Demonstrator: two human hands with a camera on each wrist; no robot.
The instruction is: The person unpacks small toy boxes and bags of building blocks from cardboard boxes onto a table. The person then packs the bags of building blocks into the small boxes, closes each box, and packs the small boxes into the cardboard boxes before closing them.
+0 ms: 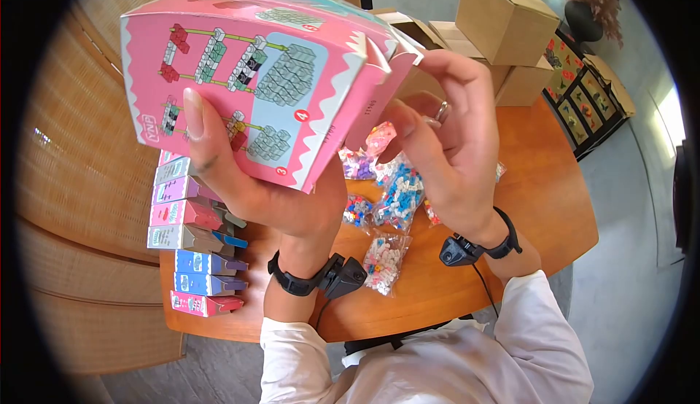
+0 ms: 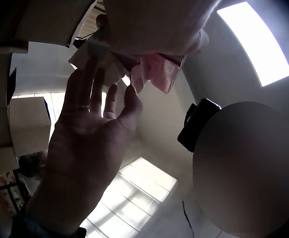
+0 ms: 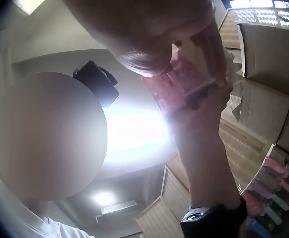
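A pink cardboard box [image 1: 219,76] with brick-building pictures is held up by the left hand [image 1: 270,192], its thumb across the printed face. At the box's opened end, the right hand [image 1: 459,141] has bent fingers near the raised flaps; a ring is on one finger. Whether its fingertips touch a flap is hard to tell. In the left wrist view the right hand [image 2: 92,134] reaches up to the pink box [image 2: 159,72]. The right wrist view shows the left hand [image 3: 201,119] under the pink box [image 3: 176,84].
Clear bags of small bricks, one with white pieces [image 1: 385,262] and one with blue [image 1: 401,192], lie on the wooden table [image 1: 539,200]. Several small boxes [image 1: 186,214] stand in a row along its left edge. Large cardboard boxes [image 1: 503,21] are stacked behind.
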